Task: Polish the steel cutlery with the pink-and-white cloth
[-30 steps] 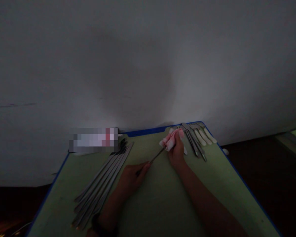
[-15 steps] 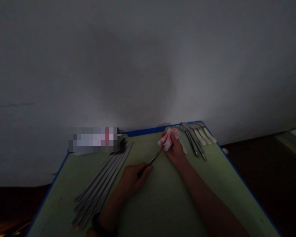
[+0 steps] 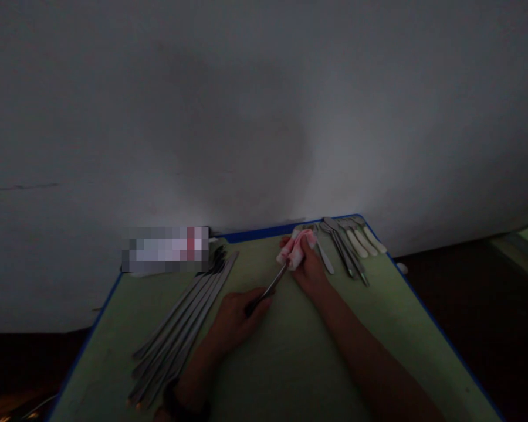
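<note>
My left hand (image 3: 235, 319) is closed round the dark lower end of a slim metal piece of cutlery (image 3: 274, 283). Its other end runs into a crumpled pink and white cloth (image 3: 298, 247), so I cannot tell its kind. Fingers of my right hand (image 3: 311, 271) are wrapped round that cloth, over the hidden end. Just right of this hand lies a silvery utensil (image 3: 325, 258), its upper part partly covered. To the left of my left hand, several long metal forks (image 3: 182, 316) lie fanned side by side, tines towards the wall.
Metal spoons (image 3: 342, 252) lie at the back right, beside several white-handled utensils (image 3: 357, 241). A blurred-out pale package (image 3: 165, 249) sits at the back left. The green tabletop (image 3: 286, 363) has a blue edge (image 3: 264, 233) against a grey wall (image 3: 255, 117).
My right hand and the cloth have shifted slightly left and down, towards my left hand. More of the utensil beside the right hand shows. My left hand is almost unmoved.
</note>
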A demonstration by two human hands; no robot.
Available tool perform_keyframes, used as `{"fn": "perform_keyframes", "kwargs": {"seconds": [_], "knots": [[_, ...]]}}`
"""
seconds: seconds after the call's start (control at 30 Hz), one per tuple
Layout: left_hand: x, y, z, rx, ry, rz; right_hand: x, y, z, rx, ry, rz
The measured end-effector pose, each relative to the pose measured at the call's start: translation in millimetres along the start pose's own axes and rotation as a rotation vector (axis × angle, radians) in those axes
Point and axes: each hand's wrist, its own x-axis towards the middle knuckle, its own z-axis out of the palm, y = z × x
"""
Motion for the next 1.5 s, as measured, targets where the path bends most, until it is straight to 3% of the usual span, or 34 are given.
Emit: {"fn": "perform_keyframes", "kwargs": {"seconds": [0.13, 0.3, 0.47, 0.7, 0.87, 1.0, 1.2, 1.37, 1.5], "knots": [[-3, 1, -8.2, -0.172, -0.122, -0.008, 6, -2, -7, 0.104, 0.064, -0.041], [-2, 2, -11.2, -0.351, -0.185, 0.005, 9, -3, -9, 0.135, 0.059, -0.003], [0, 2, -5.0, -0.303, -0.153, -0.039, 8, -2, -7, 0.06, 0.028, 0.028], [-2, 5, -12.4, -0.393, -0.161, 0.066, 7, 1, -8, 0.01, -0.005, -0.036], [0, 6, -11.0, -0.355, -0.168, 0.064, 4, -1, -4, -0.094, -0.08, -0.006], [2, 5, -4.3, -0.302, -0.127, 0.013, -4, 2, -2, -0.275, -0.129, 0.043], [4, 4, -0.8, -0.224, -0.022, -0.149, -11, 2, -6, -0.523, -0.32, 0.137], [4, 6, -3.8, -0.253, 0.005, -0.149, -14, -2, -4, -0.554, -0.314, 0.156], [2, 8, -5.0, -0.294, -0.068, -0.111, -15, -2, -4, -0.563, -0.319, 0.194]]}}
